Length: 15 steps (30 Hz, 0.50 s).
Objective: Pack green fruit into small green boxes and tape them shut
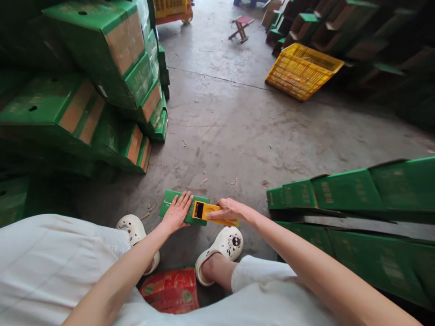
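On the floor between my feet lies a small green cardboard box (166, 202), seen from above. My left hand (178, 211) rests flat on its top, fingers stretched out and close together. In my right hand (228, 209) is a yellow carton stapler (212, 208), with my fingers wrapped round its handle. The stapler's front end, with a dark rectangular opening, sits over the right part of the box, close to my left fingers. I cannot tell whether it presses on the cardboard. The box's right end is partly hidden under the stapler.
Stacked green cartons (90, 20) rise at the left. Flattened green cardboard (353, 190) stands at the right. A yellow crate (302, 72) and a folding stool (242, 27) are farther off. A red package (171, 290) lies between my white clogs (224, 244). Scraps litter the concrete floor (217, 122).
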{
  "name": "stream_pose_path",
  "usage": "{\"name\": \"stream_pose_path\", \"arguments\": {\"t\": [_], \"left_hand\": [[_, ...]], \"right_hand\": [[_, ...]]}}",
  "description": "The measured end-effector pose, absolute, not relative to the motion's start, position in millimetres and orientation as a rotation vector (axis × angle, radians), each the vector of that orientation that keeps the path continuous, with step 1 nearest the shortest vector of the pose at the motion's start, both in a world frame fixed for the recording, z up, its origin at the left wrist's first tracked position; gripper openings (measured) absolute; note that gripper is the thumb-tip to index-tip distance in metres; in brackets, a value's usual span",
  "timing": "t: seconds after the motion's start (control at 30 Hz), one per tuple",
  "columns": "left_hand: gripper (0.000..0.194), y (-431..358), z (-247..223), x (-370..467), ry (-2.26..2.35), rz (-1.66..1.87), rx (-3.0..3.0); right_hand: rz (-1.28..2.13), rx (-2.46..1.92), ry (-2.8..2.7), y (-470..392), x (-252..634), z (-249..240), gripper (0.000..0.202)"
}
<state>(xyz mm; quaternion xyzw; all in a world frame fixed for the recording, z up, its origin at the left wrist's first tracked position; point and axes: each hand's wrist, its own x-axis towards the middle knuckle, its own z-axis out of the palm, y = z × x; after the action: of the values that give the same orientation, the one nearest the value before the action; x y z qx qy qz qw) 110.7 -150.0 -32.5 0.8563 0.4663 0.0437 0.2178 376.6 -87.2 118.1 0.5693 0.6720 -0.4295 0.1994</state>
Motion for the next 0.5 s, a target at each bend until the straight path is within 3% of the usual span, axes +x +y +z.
{"name": "stream_pose_path", "arguments": {"t": [0.2,0.5], "left_hand": [[0.133,-151.6,-31.5,111.3,1.311,0.058,2.393],[0.126,-156.8,-23.7,114.5,1.345,0.024,2.450]], "right_hand": [[-1.056,1.608,1.768,-91.3,442.3,151.1,0.051],[-1.088,1.640,1.571,-102.0,478.7,142.1,0.046]]}}
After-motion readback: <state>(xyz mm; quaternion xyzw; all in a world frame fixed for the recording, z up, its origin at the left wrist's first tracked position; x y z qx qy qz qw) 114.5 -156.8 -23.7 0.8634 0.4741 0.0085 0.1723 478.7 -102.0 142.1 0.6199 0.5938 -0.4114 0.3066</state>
